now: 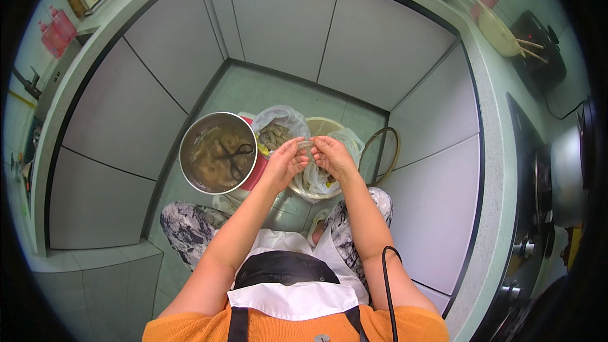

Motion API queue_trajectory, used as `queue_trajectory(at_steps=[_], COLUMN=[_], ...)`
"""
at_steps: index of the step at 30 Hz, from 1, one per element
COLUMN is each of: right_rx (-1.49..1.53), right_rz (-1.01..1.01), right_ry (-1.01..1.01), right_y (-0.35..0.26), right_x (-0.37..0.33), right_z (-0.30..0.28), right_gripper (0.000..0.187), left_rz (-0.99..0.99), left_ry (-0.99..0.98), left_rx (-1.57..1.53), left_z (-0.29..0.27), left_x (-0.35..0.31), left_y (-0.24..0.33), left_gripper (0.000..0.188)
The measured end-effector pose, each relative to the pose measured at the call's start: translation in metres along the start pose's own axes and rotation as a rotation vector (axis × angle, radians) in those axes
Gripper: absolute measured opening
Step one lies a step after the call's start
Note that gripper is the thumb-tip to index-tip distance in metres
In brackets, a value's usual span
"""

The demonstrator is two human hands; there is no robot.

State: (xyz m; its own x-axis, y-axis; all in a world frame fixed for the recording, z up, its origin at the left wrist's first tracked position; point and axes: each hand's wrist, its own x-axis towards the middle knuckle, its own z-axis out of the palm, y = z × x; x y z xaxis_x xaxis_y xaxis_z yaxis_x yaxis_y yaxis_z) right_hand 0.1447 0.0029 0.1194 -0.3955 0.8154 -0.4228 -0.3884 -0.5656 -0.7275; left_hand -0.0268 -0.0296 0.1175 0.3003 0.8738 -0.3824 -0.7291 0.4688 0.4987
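Note:
In front of me my left hand (pixel 290 159) and my right hand (pixel 332 157) meet, fingertips closed on a small greyish, translucent shrimp (pixel 305 145) between them. Just beyond my left hand is a clear plastic bag (pixel 283 114) with raw grey shrimp (pixel 274 135) inside. Another clear plastic bag (pixel 350 145) lies in a round, pale basin (pixel 320 125) below my hands, and they partly hide its contents. To the left stands a metal pot (pixel 184 163) of murky brownish water with shrimp in it. Scissors (pixel 232 156) with black handles rest in this pot.
Something red (pixel 254 174) shows beside the pot, low down. A hose-like loop (pixel 397 150) leans at the right cabinet. Grey cabinet panels (pixel 272 19) enclose the floor on three sides. Above, the counter holds a bowl with chopsticks (pixel 497 30), and a black hob (pixel 522 202) lies right.

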Motion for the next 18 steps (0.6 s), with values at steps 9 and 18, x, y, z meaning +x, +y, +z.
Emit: queue_trajectory(at_steps=[9, 18], right_rx=[-0.301, -0.418], right_rz=[-0.093, -0.076], right_ry=[0.056, 0.081], right_y=[-0.002, -0.002], right_x=[0.011, 0.022], right_z=[0.017, 0.011], right_gripper=[0.024, 0.023], left_rz=[-0.035, 0.046], left_ry=[0.106, 0.073], left_rx=[0.022, 0.446], left_z=[-0.023, -0.018], left_x=[0.012, 0.017], left_y=[0.006, 0.011], left_gripper=[0.026, 0.025])
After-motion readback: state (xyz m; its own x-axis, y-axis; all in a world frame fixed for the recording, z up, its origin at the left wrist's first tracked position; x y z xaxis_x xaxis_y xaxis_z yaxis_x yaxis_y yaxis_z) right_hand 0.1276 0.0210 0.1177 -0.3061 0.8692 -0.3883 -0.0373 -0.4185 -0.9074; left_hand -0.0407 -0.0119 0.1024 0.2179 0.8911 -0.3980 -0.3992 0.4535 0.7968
